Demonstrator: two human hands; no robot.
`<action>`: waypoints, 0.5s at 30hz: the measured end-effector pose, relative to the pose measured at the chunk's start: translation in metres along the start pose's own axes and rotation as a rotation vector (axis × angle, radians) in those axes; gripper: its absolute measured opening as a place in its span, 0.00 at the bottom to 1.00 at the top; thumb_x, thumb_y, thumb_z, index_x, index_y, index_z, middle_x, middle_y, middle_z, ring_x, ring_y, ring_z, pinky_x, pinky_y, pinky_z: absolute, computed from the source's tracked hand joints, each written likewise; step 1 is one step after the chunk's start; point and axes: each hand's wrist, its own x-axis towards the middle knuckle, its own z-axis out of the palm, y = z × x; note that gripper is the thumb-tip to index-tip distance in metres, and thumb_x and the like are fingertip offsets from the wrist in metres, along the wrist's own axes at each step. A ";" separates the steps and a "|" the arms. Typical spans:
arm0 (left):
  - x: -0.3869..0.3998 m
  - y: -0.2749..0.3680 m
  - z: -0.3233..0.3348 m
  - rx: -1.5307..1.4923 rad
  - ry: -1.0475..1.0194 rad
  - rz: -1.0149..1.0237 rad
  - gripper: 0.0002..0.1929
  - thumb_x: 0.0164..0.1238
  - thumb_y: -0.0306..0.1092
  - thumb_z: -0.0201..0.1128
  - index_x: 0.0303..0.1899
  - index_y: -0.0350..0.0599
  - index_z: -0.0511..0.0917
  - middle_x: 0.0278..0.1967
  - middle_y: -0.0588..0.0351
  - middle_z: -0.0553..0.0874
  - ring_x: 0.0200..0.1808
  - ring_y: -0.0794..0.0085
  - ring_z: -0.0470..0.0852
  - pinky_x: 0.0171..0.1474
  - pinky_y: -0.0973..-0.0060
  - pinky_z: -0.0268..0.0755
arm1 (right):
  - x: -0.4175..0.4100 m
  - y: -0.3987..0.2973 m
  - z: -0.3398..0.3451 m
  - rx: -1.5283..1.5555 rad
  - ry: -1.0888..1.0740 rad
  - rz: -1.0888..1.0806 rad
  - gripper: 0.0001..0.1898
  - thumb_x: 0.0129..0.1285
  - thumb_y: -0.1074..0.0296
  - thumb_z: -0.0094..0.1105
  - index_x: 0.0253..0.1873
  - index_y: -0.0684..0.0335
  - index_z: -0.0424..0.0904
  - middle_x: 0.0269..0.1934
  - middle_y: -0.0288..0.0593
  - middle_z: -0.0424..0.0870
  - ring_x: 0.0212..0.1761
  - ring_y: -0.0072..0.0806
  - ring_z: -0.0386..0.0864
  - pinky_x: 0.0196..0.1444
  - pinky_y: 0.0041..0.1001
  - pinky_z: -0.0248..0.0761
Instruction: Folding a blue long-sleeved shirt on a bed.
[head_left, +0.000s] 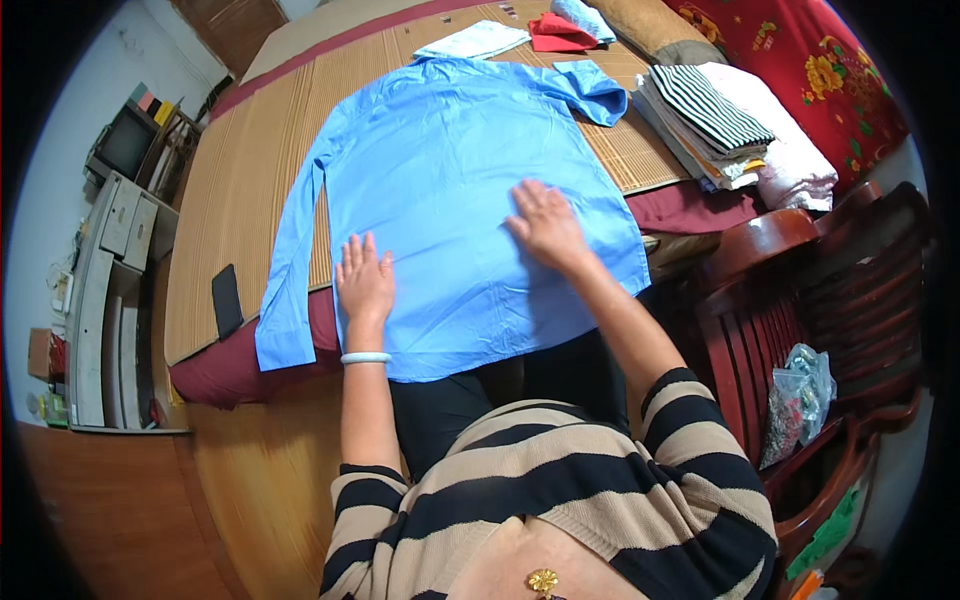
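A blue long-sleeved shirt (450, 165) lies spread out on a bed covered with a bamboo mat (232, 172), its hem towards me and hanging over the bed's edge. My left hand (365, 277) rests flat near the shirt's lower left side, fingers apart, a pale bangle on the wrist. Over the lower right part of the shirt is my right hand (546, 223), palm down and slightly blurred, holding nothing. The left sleeve runs straight down towards me; the right sleeve is bent at the upper right.
Folded clothes (712, 127) are stacked at the right beside a white bundle (787, 142). A black phone (226, 300) lies at the mat's left edge. Red and light blue cloths are at the far side. A dark wooden chair (750, 322) with plastic bags (799, 397) stands at the right.
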 end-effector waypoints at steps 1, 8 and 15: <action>0.001 -0.006 0.000 -0.004 -0.003 -0.005 0.31 0.81 0.53 0.43 0.77 0.48 0.59 0.79 0.48 0.58 0.81 0.57 0.52 0.80 0.56 0.41 | 0.000 0.023 -0.002 -0.055 0.028 0.061 0.32 0.73 0.45 0.48 0.70 0.66 0.70 0.70 0.56 0.70 0.74 0.47 0.65 0.77 0.44 0.53; -0.001 -0.023 -0.002 -0.009 0.037 -0.052 0.31 0.81 0.53 0.43 0.76 0.45 0.59 0.78 0.46 0.57 0.80 0.56 0.52 0.80 0.57 0.42 | -0.006 0.093 -0.017 -0.111 -0.012 0.178 0.33 0.75 0.44 0.44 0.72 0.67 0.66 0.75 0.55 0.64 0.79 0.43 0.57 0.79 0.40 0.49; 0.025 0.019 -0.025 -0.008 -0.140 -0.076 0.32 0.79 0.53 0.45 0.76 0.44 0.61 0.78 0.44 0.58 0.81 0.56 0.51 0.79 0.49 0.38 | 0.011 0.044 -0.016 -0.016 0.060 0.071 0.25 0.71 0.52 0.54 0.60 0.70 0.75 0.61 0.59 0.77 0.65 0.51 0.74 0.71 0.53 0.60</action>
